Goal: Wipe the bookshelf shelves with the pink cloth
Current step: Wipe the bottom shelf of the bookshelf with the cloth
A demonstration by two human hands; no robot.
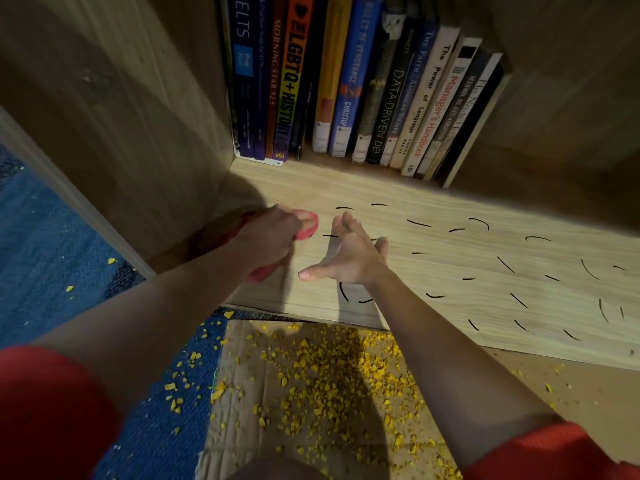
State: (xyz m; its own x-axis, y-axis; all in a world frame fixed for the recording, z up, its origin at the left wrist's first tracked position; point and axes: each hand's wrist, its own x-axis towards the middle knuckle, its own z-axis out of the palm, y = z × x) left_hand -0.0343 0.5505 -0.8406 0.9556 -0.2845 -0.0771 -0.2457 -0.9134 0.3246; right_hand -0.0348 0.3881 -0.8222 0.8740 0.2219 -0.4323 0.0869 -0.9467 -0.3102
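The pink cloth (309, 226) sits bunched under the left hand (270, 237), left of the frame's centre, pressed onto the pale wooden shelf (450, 209) close to where it meets the side panel (138, 140). The fingers are curled round the cloth, and only a red-pink fold at the far side and another near the wrist show past them. Just to its right the right hand (349, 258) lies palm down with fingers spread and thumb pointing back toward the cloth. It holds nothing, and I cannot tell whether it rests on the board or hangs just above it.

Short black marks (419, 223) are scattered across the shelf from the middle out to the right edge of the frame. So the unwiped stretch lies to the right of the cloth, along the shelf's long run, and the spread right hand is between the cloth and most of those marks. I judge it would have to lift clear before a rightward sweep.

Books (346, 81) stand in a leaning row at the back. Below the shelf's front edge is cardboard (346, 455) strewn with yellow crumbs (329, 368), with blue carpet (52, 254) at the left.
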